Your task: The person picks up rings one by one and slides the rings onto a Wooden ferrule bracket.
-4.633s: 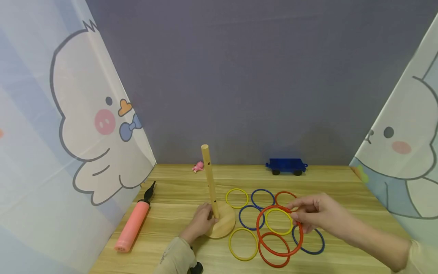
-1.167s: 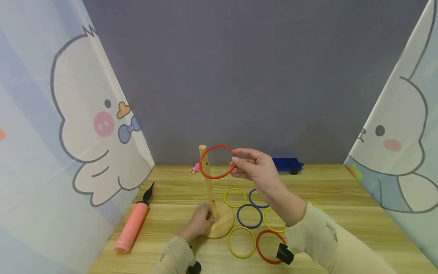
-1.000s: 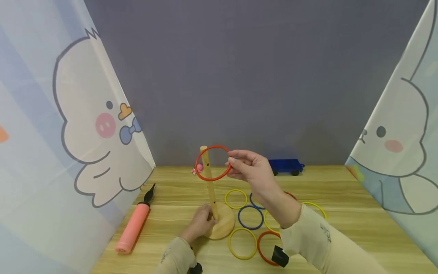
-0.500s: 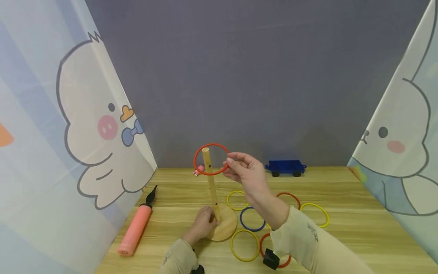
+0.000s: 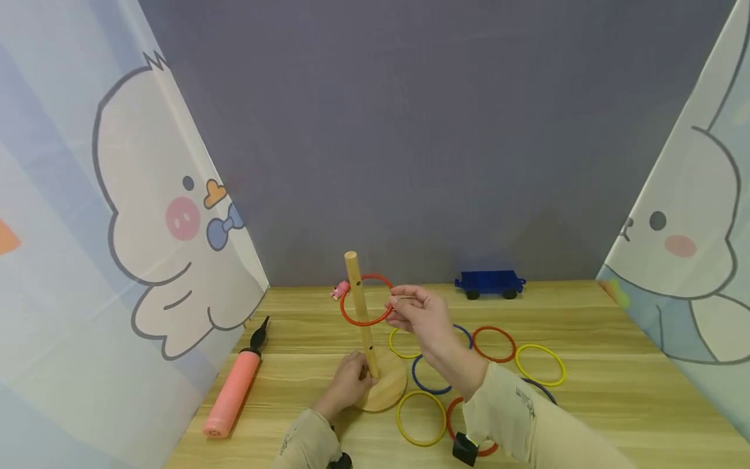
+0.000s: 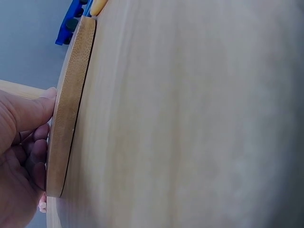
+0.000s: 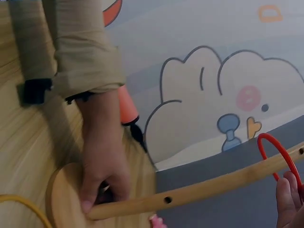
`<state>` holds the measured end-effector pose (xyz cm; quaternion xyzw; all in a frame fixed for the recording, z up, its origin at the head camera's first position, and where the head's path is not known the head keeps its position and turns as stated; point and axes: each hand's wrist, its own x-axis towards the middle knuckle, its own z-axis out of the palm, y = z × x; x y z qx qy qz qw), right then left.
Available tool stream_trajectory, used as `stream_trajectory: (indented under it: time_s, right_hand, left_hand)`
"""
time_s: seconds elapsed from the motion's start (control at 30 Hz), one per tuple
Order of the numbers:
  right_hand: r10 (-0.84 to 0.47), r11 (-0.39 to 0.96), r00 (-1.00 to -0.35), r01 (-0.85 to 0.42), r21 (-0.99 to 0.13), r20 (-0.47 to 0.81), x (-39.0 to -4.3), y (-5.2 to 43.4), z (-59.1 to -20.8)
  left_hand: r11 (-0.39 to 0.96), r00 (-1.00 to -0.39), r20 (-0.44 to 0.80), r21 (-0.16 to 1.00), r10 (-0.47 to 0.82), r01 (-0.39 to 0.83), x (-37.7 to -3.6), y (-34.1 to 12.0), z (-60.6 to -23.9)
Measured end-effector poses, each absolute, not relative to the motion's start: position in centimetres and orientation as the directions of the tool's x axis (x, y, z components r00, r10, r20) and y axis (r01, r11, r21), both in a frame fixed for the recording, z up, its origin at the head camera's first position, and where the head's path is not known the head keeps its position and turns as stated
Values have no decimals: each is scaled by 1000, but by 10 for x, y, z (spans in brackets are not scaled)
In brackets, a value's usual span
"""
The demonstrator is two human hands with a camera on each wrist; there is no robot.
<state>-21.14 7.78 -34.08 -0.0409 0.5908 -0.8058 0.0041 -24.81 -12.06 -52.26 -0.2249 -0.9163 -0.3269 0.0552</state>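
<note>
An upright wooden post (image 5: 361,309) rises from a round wooden base (image 5: 391,384), forming a ring toss stand. My left hand (image 5: 346,383) holds the stand low down, where post meets base; in the left wrist view its thumb lies on the base (image 6: 71,99) and its fingers are curled. With thumb and fingertips my right hand (image 5: 418,316) pinches a red ring (image 5: 363,324) by its right side. That ring, slightly tilted, encircles the upper post below the top; the right wrist view also has the post passing through the red ring (image 7: 285,154).
Several yellow, blue and red rings lie right of the stand, including a yellow ring (image 5: 422,445) and a red ring (image 5: 495,360). A pink hand pump (image 5: 234,394) lies left. A blue toy wagon (image 5: 489,283) and a small pink figure (image 5: 340,290) stand at the back.
My right hand has lifted the red ring from among the others, carried it left over the post's top and lowered it around the post. The left hand has stayed at the base.
</note>
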Motion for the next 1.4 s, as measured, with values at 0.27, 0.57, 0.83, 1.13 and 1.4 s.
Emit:
stream_trajectory:
  time_s: [0.27,0.57,0.83,1.13,1.4]
  right_hand:
    - [-78,-252,-997,37,-967,-18,-214,81,-385]
    - [-64,-218,-993,110,-970,-98,-216,81,-434]
    - [-47,-175,-989,145,-974,-139,-221,86,-465]
    - [-81,-150,-984,172,-974,-161,-222,84,-490]
    - [-79,-55,-983,169,-984,-165,-224,78,-503]
  left_hand:
    - [701,-888,271,546,372,459,-248,-120,-521]
    - [696,-888,280,551,365,460,-251,-121,-523]
    - [703,-905,228,571,360,423,-247,-127,-517]
    - [787,-920,136,480,368,387,-232,-141,-512]
    - [829,-920,75,410,386,381,-224,-147,-511]
